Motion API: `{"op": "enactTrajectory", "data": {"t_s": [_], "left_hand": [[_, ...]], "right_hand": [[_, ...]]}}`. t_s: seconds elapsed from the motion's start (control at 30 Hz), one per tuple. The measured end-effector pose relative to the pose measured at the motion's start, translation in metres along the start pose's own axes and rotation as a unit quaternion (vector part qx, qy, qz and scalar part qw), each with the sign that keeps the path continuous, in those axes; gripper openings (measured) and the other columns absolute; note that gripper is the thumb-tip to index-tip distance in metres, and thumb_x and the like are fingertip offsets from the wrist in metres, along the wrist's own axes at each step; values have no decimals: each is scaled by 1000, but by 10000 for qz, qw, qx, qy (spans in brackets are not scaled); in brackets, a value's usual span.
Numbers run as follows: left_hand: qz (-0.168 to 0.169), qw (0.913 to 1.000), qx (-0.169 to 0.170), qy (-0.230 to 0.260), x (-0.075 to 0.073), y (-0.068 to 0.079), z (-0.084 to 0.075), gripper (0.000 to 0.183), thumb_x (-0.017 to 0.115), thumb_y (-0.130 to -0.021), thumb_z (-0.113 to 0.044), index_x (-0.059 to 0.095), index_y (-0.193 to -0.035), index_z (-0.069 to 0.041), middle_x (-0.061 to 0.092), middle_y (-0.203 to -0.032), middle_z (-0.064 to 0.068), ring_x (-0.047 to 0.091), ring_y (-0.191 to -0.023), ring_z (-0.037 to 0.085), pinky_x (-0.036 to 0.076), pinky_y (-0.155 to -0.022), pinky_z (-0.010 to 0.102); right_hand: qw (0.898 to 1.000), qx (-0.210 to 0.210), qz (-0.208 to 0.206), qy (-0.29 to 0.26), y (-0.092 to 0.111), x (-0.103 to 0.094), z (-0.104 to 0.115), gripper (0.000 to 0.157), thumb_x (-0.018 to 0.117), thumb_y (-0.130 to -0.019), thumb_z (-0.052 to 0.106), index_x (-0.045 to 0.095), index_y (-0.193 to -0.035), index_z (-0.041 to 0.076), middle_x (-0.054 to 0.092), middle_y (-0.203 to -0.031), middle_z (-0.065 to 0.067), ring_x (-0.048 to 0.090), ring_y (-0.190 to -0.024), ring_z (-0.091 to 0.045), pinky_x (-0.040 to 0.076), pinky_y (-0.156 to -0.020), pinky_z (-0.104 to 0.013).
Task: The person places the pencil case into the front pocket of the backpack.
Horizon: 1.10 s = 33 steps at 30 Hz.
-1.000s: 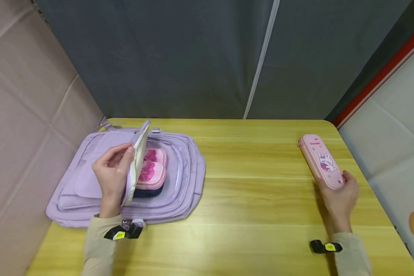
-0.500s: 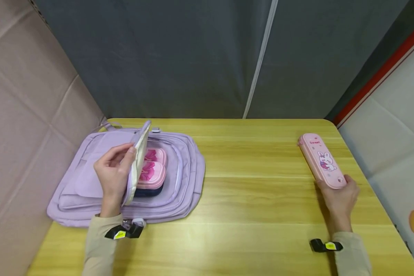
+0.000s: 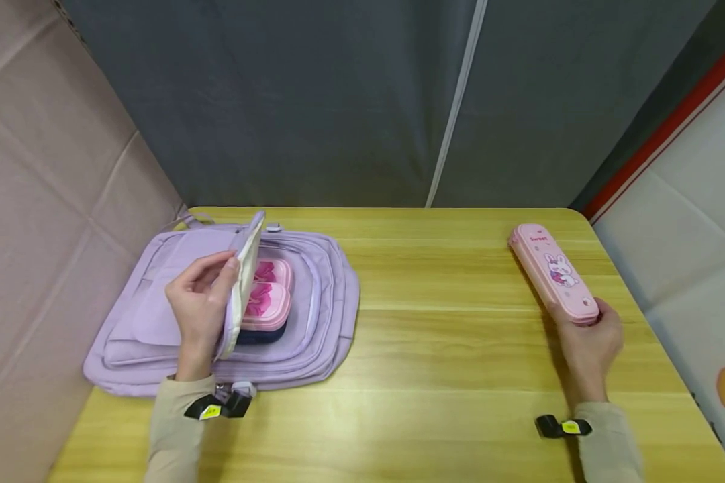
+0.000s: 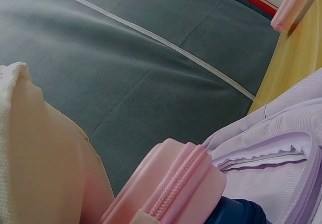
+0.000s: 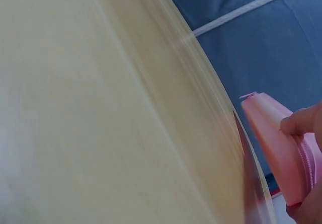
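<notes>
My left hand (image 3: 196, 315) pinches the raised flap (image 3: 244, 288) of a lavender backpack (image 3: 337, 308) lying flat at the table's left. Two pink zip cases with magenta flowers (image 3: 268, 305) show in the open front pocket, partly behind the flap, above a dark navy item (image 3: 264, 337). In the left wrist view, the pink zipped side (image 4: 176, 183) and the navy item (image 4: 234, 211) stand out of the pocket. At the right, my right hand (image 3: 593, 349) grips the near end of a pink pencil case (image 3: 552, 272) printed with a white bunny. Fingers and zip (image 5: 307, 166) show in the right wrist view.
The wooden table (image 3: 435, 335) stretches between backpack and pencil case. A grey curtain (image 3: 314, 107) hangs behind its far edge. A beige cloth wall (image 3: 54, 201) borders the left side, and a white panel with a red strip (image 3: 670, 127) the right.
My right hand has shifted the pencil case slightly left and toward the table's far edge. The left hand keeps its pinch on the flap, almost unmoved.
</notes>
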<state>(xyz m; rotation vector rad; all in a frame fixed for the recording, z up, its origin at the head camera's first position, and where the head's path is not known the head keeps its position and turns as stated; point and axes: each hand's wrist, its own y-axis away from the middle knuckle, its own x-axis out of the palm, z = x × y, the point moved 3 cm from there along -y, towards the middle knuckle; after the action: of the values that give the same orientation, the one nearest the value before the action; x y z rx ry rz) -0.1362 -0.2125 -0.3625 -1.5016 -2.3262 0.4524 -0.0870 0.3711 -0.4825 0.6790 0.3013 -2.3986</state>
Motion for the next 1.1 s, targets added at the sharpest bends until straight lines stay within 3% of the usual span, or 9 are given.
{"op": "enactTrajectory", "data": {"t_s": [0.23, 0.47, 0.67, 0.97, 1.1], "left_hand": [[9, 10000, -69, -8, 0, 2, 0, 22, 76, -86, -2, 73, -100, 15, 78, -88, -4, 74, -82, 7, 59, -78, 15], [29, 9999, -90, -84, 0, 3, 0, 26, 77, -86, -5, 72, -101, 15, 78, -90, -3, 74, -84, 8, 59, -80, 15], [52, 10000, -69, -27, -1, 4, 1, 25, 77, -86, -3, 72, -101, 16, 78, -89, -3, 74, -85, 8, 59, -80, 15], [102, 9998, -93, -120, -1, 3, 0, 26, 76, -87, -4, 72, -103, 16, 77, -90, -3, 74, -85, 9, 59, -80, 15], [133, 9998, -105, -97, -1, 4, 0, 25, 75, -87, -3, 72, -103, 16, 77, -90, -3, 74, -85, 8, 59, -80, 15]], "right_hand": [[9988, -440, 144, -129, 12, 10, 20, 73, 81, -83, 35, 52, -144, 7, 57, -136, -12, 51, -120, -22, 39, -98, -18], [9921, -1001, 757, -84, 30, 25, 48, 75, 80, -86, 33, 47, -147, 3, 54, -143, -18, 51, -128, -30, 43, -111, -34], [9848, -1408, 961, -334, 45, 41, 64, 73, 84, -82, 28, 52, -143, 2, 58, -138, -17, 54, -127, -27, 45, -111, -31], [9707, -1893, 1394, -505, 61, 65, 79, 70, 88, -79, 21, 56, -138, 1, 60, -133, -16, 56, -122, -26, 40, -99, -12], [9612, -2091, 1658, -701, 67, 72, 86, 70, 88, -79, 17, 56, -138, 0, 60, -134, -17, 56, -121, -27, 44, -103, -17]]}}
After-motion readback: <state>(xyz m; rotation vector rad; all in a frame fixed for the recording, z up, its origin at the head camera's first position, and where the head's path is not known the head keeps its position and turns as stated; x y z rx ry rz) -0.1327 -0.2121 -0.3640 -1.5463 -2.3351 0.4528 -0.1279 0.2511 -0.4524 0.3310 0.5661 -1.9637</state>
